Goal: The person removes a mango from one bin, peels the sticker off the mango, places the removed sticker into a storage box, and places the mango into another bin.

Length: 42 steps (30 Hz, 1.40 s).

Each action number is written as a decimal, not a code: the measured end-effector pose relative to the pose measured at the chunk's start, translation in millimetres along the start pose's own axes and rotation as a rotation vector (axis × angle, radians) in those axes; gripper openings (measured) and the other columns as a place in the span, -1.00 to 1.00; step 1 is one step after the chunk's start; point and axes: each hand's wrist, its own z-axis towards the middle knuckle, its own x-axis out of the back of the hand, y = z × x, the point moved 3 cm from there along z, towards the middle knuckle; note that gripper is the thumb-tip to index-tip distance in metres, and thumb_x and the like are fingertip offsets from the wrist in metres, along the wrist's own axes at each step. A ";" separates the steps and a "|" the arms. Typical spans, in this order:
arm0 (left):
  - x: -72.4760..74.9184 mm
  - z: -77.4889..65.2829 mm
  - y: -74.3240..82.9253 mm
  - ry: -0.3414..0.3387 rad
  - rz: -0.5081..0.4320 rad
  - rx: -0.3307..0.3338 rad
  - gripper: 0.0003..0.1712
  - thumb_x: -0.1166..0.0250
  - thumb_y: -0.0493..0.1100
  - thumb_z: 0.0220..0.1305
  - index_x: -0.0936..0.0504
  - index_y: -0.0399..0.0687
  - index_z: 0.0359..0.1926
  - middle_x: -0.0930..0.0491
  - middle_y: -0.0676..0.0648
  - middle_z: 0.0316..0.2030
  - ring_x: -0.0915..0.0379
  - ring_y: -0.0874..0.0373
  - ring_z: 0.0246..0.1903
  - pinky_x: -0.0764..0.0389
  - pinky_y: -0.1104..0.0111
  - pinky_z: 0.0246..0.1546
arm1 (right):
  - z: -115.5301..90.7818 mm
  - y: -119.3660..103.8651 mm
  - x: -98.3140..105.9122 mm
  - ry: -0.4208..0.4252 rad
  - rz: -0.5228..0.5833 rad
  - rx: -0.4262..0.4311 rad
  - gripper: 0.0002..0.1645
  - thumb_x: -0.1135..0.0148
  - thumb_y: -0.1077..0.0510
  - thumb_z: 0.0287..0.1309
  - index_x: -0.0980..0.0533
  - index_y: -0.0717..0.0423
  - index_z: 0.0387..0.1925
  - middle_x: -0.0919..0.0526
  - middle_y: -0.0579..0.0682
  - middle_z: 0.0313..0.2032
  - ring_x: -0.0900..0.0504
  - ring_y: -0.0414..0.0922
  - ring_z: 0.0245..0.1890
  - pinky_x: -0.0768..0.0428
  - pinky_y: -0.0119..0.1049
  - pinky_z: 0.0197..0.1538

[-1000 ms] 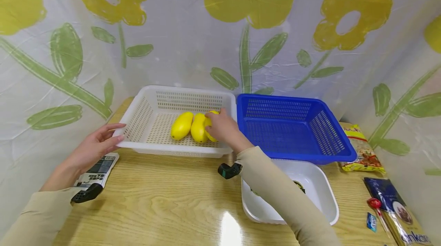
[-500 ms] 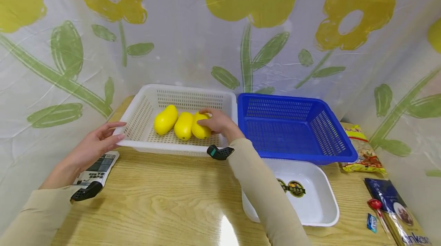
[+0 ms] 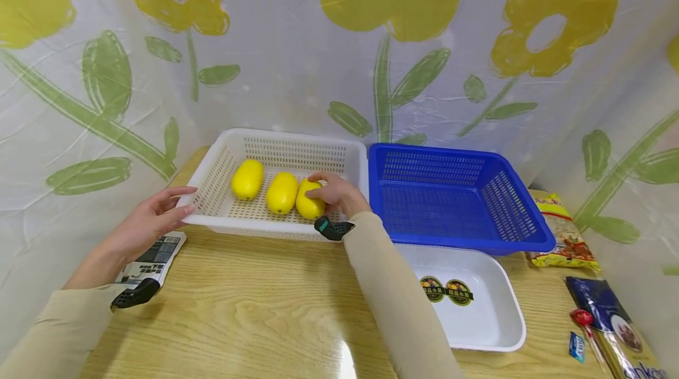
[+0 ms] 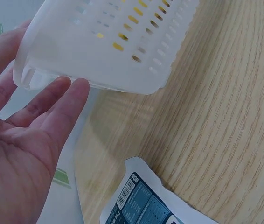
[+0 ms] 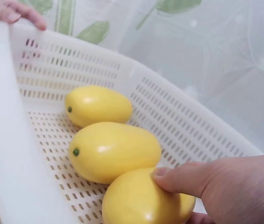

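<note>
A white perforated basket (image 3: 254,227) stands on the table with three smooth yellow mangoes in it. My left hand (image 3: 143,228) grips its left front corner, seen from below in the left wrist view with fingertips (image 4: 78,88) against the rim. Inside the basket, my right hand (image 3: 339,195) holds the rightmost mango (image 3: 309,207), thumb on its top in the right wrist view; its other fingers are mostly hidden. Beside that fruit lies the middle mango (image 3: 282,193). The left mango (image 3: 247,179) sits apart from both, closer to the basket's left wall.
A blue perforated basket (image 3: 509,246) adjoins the white one. In front is a white tray (image 3: 493,308) with round stickers, partly behind the right sleeve. Food packets (image 3: 564,231), a red spoon (image 3: 582,317) and a small blue packet (image 3: 576,346) line the right side. A printed pouch (image 3: 151,261) lies at left.
My right hand has moved left inside the white basket, and the mangoes have shifted left with it. A gap has opened between the left and middle mangoes. The left hand stays at the corner.
</note>
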 end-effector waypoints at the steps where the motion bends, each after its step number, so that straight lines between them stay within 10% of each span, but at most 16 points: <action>1: -0.1 0.0 0.2 0.000 -0.001 -0.001 -0.33 -0.11 -0.05 0.48 -0.11 -0.14 0.46 -0.23 -0.32 0.23 -0.50 0.38 -0.07 -0.58 0.48 -0.07 | 0.3 -0.3 -0.5 0.003 -0.032 0.009 -0.46 -0.27 0.18 0.28 -0.42 -0.03 0.28 -0.34 0.11 0.30 -0.54 0.05 -0.02 -0.62 -0.08 -0.02; 7: -0.8 3.1 -0.3 -0.004 0.004 0.003 -0.33 -0.12 -0.05 0.47 -0.11 -0.14 0.45 -0.26 -0.29 0.21 -0.51 0.37 -0.08 -0.59 0.46 -0.08 | 1.8 -2.1 -1.5 0.049 -0.225 0.063 -0.47 -0.30 0.16 0.24 -0.46 -0.03 0.24 -0.30 0.06 0.36 -0.40 0.02 0.09 -0.51 -0.18 0.05; 14: -1.5 8.3 -2.5 -0.021 0.005 0.015 -0.31 -0.12 -0.04 0.47 -0.09 -0.12 0.47 -0.25 -0.29 0.22 -0.51 0.37 -0.07 -0.58 0.47 -0.06 | -1.8 -0.1 3.5 0.072 -0.150 0.029 -0.47 -0.31 0.17 0.22 -0.47 -0.04 0.23 -0.33 0.07 0.32 -0.43 -0.01 -0.03 -0.53 -0.24 -0.09; 21: -2.5 11.4 -2.8 -0.035 0.013 0.018 -0.30 -0.11 -0.01 0.47 -0.08 -0.10 0.48 -0.20 -0.31 0.27 -0.48 0.39 -0.06 -0.58 0.48 -0.06 | -23.4 -20.1 28.4 0.052 -0.236 0.116 -0.53 -0.20 0.09 0.33 -0.45 -0.01 0.25 -0.29 0.18 0.35 -0.31 0.09 0.29 -0.39 -0.04 0.23; 30: 1.3 11.7 -4.1 -0.039 0.034 0.008 -0.34 -0.10 -0.03 0.48 -0.11 -0.04 0.48 -0.23 -0.21 0.24 -0.47 0.42 -0.05 -0.57 0.50 -0.07 | -115.3 -21.7 89.1 0.075 -0.305 0.354 -0.58 -0.18 0.01 0.35 -0.49 -0.10 0.21 -0.46 -0.03 0.23 -0.48 -0.04 0.16 -0.48 -0.03 0.15; 42: 6.0 6.7 -11.0 -0.018 0.037 -0.009 -0.38 -0.08 -0.09 0.50 -0.11 -0.04 0.47 -0.22 -0.19 0.23 -0.44 0.50 -0.05 -0.56 0.55 -0.10 | -236.2 89.3 145.7 0.228 -0.126 0.337 -0.53 -0.16 -0.02 0.37 -0.44 0.07 0.22 -0.50 0.13 0.19 -0.55 -0.11 0.10 -0.55 -0.33 0.06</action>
